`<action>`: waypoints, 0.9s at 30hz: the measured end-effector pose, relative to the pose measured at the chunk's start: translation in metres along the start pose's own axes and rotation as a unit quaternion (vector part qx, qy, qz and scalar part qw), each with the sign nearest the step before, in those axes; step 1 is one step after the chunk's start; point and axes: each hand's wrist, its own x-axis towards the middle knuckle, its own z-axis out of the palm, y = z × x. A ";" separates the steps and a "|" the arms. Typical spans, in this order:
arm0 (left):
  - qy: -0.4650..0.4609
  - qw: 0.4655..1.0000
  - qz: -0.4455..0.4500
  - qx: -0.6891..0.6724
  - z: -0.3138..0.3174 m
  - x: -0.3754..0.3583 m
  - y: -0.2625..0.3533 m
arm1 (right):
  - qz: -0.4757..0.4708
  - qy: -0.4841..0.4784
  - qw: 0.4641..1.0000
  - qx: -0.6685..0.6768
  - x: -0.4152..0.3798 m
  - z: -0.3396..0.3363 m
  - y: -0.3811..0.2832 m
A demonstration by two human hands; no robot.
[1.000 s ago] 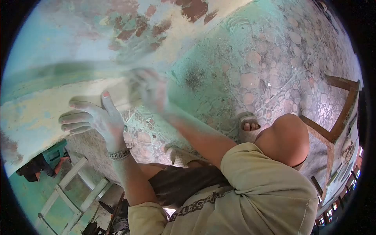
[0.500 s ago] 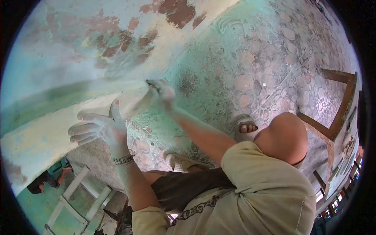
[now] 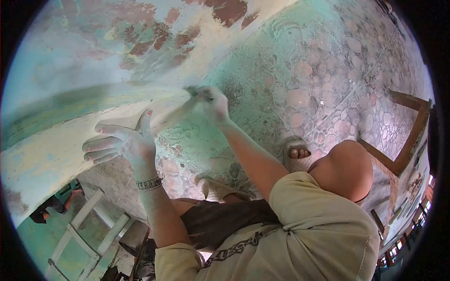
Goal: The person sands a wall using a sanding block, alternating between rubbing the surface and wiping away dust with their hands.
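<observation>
My left hand point(image 3: 126, 143), coated in pale dust and with a patterned bracelet point(image 3: 149, 183) at its wrist, is open. Its fingers are spread along the cream lower edge point(image 3: 51, 173) of a painted wall point(image 3: 84, 61). My right hand point(image 3: 214, 104), also dusty, is closed at the end of that edge, where wall and floor meet. A small dark piece point(image 3: 191, 90) sticks out from its fingers against the painted surface; motion blur hides its kind, and I cannot tell what it is.
The stone-patterned floor point(image 3: 300, 98) carries greenish dust beside the wall. My sandalled foot point(image 3: 297, 153) stands on it. A wooden frame point(image 3: 408, 140) is at the right, a wooden ladder-like frame point(image 3: 77, 234) at lower left. Another person point(image 3: 54, 206) shows partly beyond the wall edge.
My right hand has shifted right and slightly up in the view, still closed at the wall's edge. The whole view has tilted a little; my left hand stays spread in nearly the same place.
</observation>
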 end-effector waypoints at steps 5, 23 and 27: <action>0.007 1.000 0.021 0.022 -0.003 0.001 0.005 | 0.105 0.156 0.973 0.131 0.027 0.029 -0.003; 0.016 0.996 0.068 0.046 0.000 -0.001 -0.001 | 0.166 0.252 0.894 0.330 0.046 0.072 -0.100; 0.049 0.994 0.082 0.061 0.014 0.002 -0.005 | 0.181 0.251 0.885 0.349 0.053 0.085 -0.085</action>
